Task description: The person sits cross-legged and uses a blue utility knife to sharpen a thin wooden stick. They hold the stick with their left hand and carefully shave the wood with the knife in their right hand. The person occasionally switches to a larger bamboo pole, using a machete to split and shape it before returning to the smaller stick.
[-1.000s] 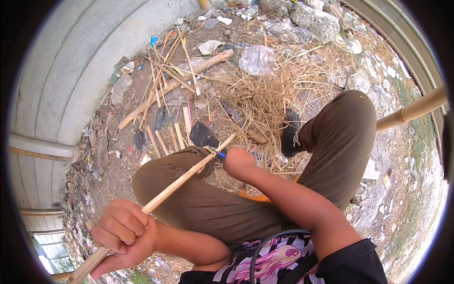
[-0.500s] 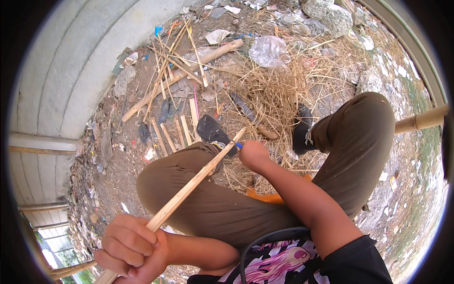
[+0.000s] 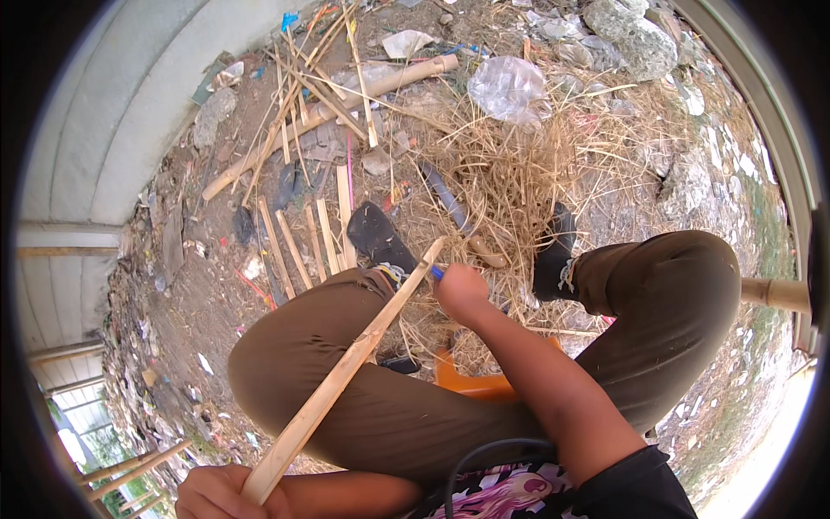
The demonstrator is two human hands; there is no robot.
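Pale split bamboo strip [image 3: 346, 372], flat and fibrous, runs on a slant from the lower left up across the left thigh to a squared tip near the knee. Left hand [image 3: 216, 495] at the bottom edge, fingers curled shut round the strip's lower end. Right hand [image 3: 460, 292] closed in a fist just beside the strip's upper end, gripping a tool with a blue handle [image 3: 437, 272]; only a small bit of the handle shows, the blade cannot be made out. Olive-brown trousers [image 3: 415, 415], smooth cloth, both knees bent; an orange plastic seat [image 3: 471, 385] shows between the legs. Black shoe [image 3: 553, 255] planted in a heap of dry straw [image 3: 510, 173], wiry and tangled. Ground is bare dirt strewn with litter: short cut bamboo slats [image 3: 303, 238] lying side by side left of the knee, a long round bamboo pole [image 3: 346, 104] lying slantwise beyond them under thin splinters, a crumpled clear plastic bag [image 3: 510, 86] on the straw, grey rough stones [image 3: 631, 39] at the top right. Curved grey concrete wall [image 3: 112, 112] along the left.
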